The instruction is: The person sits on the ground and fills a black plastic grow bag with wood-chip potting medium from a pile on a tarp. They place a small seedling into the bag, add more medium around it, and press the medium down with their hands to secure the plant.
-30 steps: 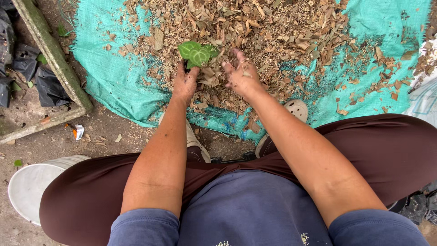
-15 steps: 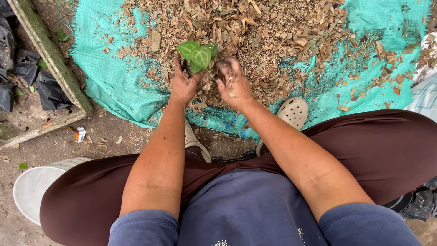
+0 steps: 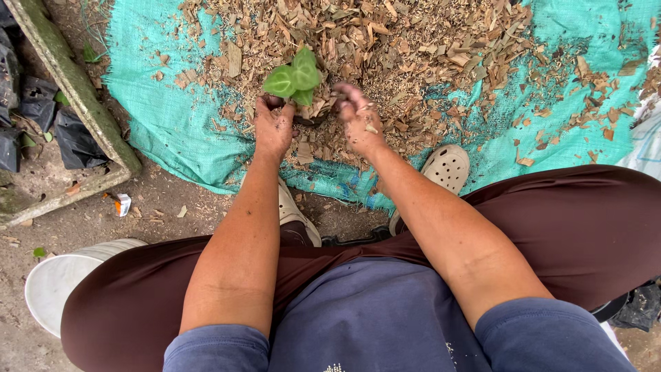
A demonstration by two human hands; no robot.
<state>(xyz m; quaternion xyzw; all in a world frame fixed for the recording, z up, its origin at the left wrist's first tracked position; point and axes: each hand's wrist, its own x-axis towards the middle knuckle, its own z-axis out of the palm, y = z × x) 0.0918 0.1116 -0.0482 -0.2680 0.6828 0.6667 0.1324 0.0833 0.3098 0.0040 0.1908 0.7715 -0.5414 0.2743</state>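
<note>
— What have the fingers got?
— The left hand (image 3: 273, 127) curls closed at the base of a small green seedling (image 3: 295, 76), steadying it upright. The right hand (image 3: 358, 124) is half-closed just beside it; its grip, I cannot tell.
— And around them?
— Dry wood chips (image 3: 413, 48) heaped beyond the fingertips, on a teal woven tarp (image 3: 165, 117), probably to catch spill.

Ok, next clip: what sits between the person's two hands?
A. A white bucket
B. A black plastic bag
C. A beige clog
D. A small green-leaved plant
D. The small green-leaved plant stands on the wood chips between the left hand and the right hand.
</note>
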